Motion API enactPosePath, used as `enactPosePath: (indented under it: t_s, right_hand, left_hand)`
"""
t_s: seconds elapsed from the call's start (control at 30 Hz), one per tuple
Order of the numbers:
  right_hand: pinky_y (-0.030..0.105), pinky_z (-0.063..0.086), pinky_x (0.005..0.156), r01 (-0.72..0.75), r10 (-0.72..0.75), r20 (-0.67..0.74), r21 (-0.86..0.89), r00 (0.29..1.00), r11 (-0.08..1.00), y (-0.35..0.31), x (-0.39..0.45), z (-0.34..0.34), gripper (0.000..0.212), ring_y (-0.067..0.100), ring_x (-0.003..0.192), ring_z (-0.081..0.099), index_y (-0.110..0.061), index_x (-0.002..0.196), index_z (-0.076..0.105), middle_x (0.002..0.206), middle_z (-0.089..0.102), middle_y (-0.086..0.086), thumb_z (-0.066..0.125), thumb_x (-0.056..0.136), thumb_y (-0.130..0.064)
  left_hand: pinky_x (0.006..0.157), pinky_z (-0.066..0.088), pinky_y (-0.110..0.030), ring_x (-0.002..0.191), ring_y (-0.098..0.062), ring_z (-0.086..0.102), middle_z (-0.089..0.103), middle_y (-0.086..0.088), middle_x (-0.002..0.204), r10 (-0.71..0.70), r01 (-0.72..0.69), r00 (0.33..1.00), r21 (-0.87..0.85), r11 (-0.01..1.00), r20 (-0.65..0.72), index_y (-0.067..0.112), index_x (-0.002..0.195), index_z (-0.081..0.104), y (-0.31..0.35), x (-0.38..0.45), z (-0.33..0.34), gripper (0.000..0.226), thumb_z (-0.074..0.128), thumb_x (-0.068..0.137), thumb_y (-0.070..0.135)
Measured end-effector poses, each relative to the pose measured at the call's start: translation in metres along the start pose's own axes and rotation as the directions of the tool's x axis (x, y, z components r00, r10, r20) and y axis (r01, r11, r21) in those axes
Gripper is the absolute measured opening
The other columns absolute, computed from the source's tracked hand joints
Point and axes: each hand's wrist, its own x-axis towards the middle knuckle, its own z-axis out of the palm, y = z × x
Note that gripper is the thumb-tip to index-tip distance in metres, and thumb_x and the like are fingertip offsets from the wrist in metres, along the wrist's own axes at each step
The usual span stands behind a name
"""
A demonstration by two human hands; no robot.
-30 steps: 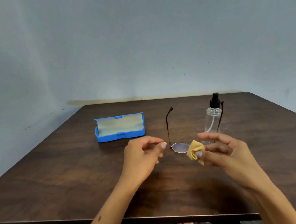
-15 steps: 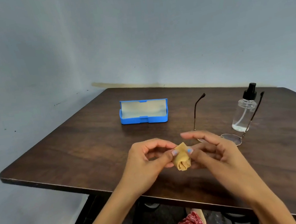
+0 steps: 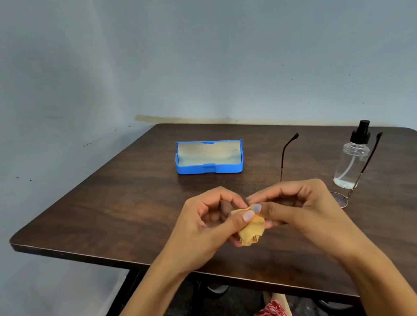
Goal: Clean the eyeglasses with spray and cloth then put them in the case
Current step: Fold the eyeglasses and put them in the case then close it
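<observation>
Left hand (image 3: 206,227) and right hand (image 3: 298,207) both pinching crumpled soft yellow cloth (image 3: 251,233), thin wire-frame eyeglasses (image 3: 340,197) partly hidden, clear spray bottle (image 3: 352,162) seemingly near-empty, open blue hard case (image 3: 208,157) pale-lined.

A dark wood-grain desk (image 3: 119,212) carries an open blue eyeglasses case (image 3: 208,157) toward the back, eyeglasses (image 3: 340,197) with temples unfolded, and a clear spray bottle (image 3: 352,162) standing just beside them.
</observation>
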Motion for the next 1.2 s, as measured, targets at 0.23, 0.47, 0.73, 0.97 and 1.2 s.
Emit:
enactPosePath:
  t_s: [0.23,0.47,0.73,0.97,1.2]
  right_hand:
    - [0.019,0.052,0.077,-0.030,0.031,0.026,-0.027,0.999,0.999,-0.001,0.010,0.009,0.015,0.012,0.088,0.068,-0.010,0.075,0.071,0.094,0.074,0.001,0.063,0.082,0.000]
    - [0.026,0.056,0.054,-0.232,0.224,0.082,0.095,0.971,0.968,0.005,0.024,0.012,0.013,0.016,0.061,0.065,-0.004,0.093,0.062,0.073,0.068,0.011,0.061,0.083,-0.013]
    - [0.014,0.050,0.048,-0.476,0.482,0.217,-0.085,0.849,0.875,0.003,0.049,0.011,0.029,0.007,0.059,0.061,-0.004,0.089,0.073,0.075,0.069,0.004,0.076,0.060,-0.010]
    - [0.017,0.051,0.050,-0.489,0.493,0.033,-0.081,0.870,0.869,0.012,0.086,0.025,0.005,0.009,0.056,0.057,-0.003,0.086,0.067,0.077,0.063,0.008,0.067,0.084,-0.007]
    - [0.034,0.046,0.066,-0.357,0.203,-0.590,-0.156,0.781,0.921,0.030,0.143,0.036,0.016,0.021,0.069,0.055,-0.008,0.079,0.064,0.076,0.059,0.007,0.062,0.087,-0.021]
  left_hand:
    - [0.064,0.041,-0.019,0.069,-0.011,0.051,0.053,0.004,0.071,-0.029,0.029,1.000,0.047,0.998,-0.003,0.015,0.059,0.059,-0.003,-0.003,-0.005,0.026,0.066,0.073,0.035]
    - [0.048,0.053,-0.025,0.059,-0.020,0.061,0.063,-0.014,0.070,-0.369,0.358,0.929,-0.179,0.916,-0.029,0.005,0.069,0.058,0.012,0.000,-0.037,0.018,0.071,0.072,0.018]
    - [0.049,0.054,-0.018,0.065,-0.016,0.070,0.073,-0.011,0.078,-0.579,0.565,0.811,-0.153,0.811,-0.079,0.005,0.075,0.076,0.021,0.006,-0.100,0.032,0.081,0.045,0.013]
    - [0.050,0.056,-0.019,0.061,-0.013,0.069,0.069,-0.013,0.080,-0.617,0.569,0.742,-0.241,0.786,-0.261,-0.004,0.091,0.067,0.008,0.028,-0.128,0.028,0.071,0.064,0.002]
    - [0.051,0.056,-0.018,0.066,-0.013,0.063,0.066,-0.012,0.089,-0.502,0.482,0.716,-0.176,0.858,-0.485,0.003,0.086,0.063,-0.023,0.088,-0.122,0.019,0.077,0.072,0.006]
